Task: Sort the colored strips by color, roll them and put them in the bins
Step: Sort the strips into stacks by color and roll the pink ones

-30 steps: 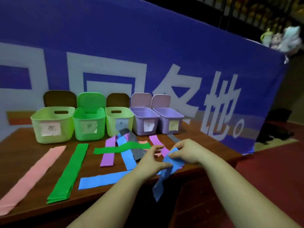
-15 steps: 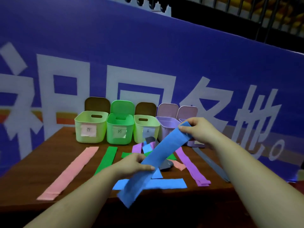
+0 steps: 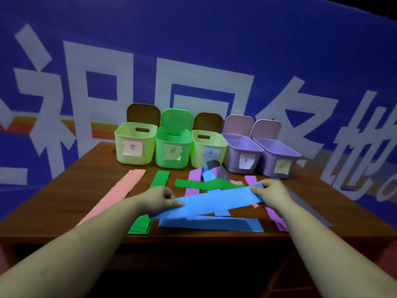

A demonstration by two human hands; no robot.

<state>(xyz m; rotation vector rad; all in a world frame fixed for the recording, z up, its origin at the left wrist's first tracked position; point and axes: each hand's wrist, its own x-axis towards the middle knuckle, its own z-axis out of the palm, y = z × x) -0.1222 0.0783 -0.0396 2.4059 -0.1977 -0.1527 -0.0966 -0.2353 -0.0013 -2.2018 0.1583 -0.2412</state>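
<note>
Held strip: a blue strip (image 3: 217, 201) is stretched between both hands above the near middle of the desk (image 3: 53, 203), over a second blue strip (image 3: 210, 225) lying flat near the front edge.
Left grip: the left hand (image 3: 159, 197) pinches the strip's left end, thumb on top and fingers curled under.
Right grip: the right hand (image 3: 271, 193) pinches the right end, fingers closed over the short edge.
Handling, judged: light, thin and limp. The span sags slightly and twists along its length, so it will not hold shape unsupported. It looks soft, like felt or crepe paper; which one cannot be told.
Where to hold, judged: by the two short ends, as now. For rolling, start at one end and keep light tension from the other.
Risk, judged: a loose roll may spring open once released in a bin.
Other strips: a pink strip (image 3: 120, 194) and a green strip (image 3: 160, 178) lie sorted at left. A wavy green strip (image 3: 206, 184), purple strips (image 3: 194, 181), a grey strip (image 3: 217, 168) and small pink pieces overlap in a pile at centre.
Bins: five open plastic bins stand in a row at the far edge, rigid, smooth, round-cornered, each with a paper label. Left to right: lime bin (image 3: 135, 145), green bin (image 3: 173, 150), second lime bin (image 3: 208, 150), two lilac bins (image 3: 245, 155).
Bin contents: none visible.
Desk surface: dark brown wood grain, smooth.
</note>
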